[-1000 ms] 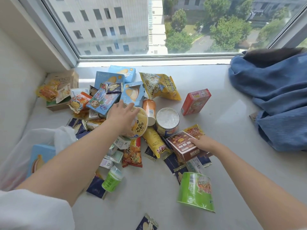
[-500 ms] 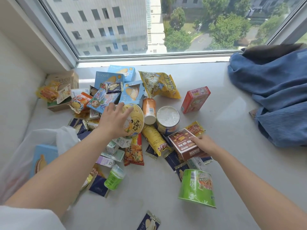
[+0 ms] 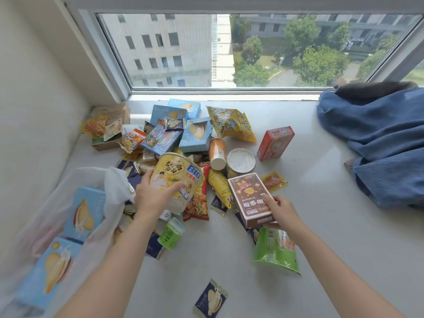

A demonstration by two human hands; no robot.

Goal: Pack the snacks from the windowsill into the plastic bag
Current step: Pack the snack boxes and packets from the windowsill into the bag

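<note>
My left hand (image 3: pixel 152 193) grips a big yellow noodle cup (image 3: pixel 177 174) and holds it tilted above the snack pile. My right hand (image 3: pixel 278 208) holds a brown snack box (image 3: pixel 249 196) by its near end, raised off the sill. The translucent plastic bag (image 3: pixel 55 216) lies at the left with two light blue boxes (image 3: pixel 85 212) inside it. Several snacks remain heaped on the white windowsill (image 3: pixel 321 203): blue boxes (image 3: pixel 197 134), a yellow chip bag (image 3: pixel 231 123), a red box (image 3: pixel 275 143) and a green cup (image 3: pixel 276 250).
A folded blue cloth (image 3: pixel 378 138) fills the right side of the sill. A cardboard box (image 3: pixel 110 125) of packets sits in the far left corner by the wall. A dark blue sachet (image 3: pixel 211 299) lies alone near the front. The window runs along the back.
My left hand has closed round the noodle cup and lifted it toward me. My right hand has taken hold of the brown box and raised it off the pile.
</note>
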